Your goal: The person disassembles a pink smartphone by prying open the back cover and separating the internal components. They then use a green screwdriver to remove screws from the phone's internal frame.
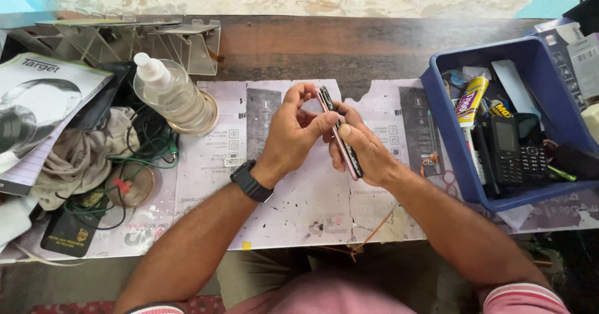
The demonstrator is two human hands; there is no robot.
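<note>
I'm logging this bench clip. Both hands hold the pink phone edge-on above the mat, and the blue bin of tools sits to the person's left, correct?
Not quite: the head view shows the blue bin on the person's right. Both the left hand and right hand do hold the pink phone edge-on.

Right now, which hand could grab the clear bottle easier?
Probably the left hand: the bottle stands on its side of the mat, while the right hand cradles the phone.

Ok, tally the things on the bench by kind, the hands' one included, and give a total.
Phones: 3, a pink one held edge-up by the left hand and right hand, 2 black keypad ones in the blue bin
Clear bottles: 1
Glue tubes: 1
Total: 5
</note>
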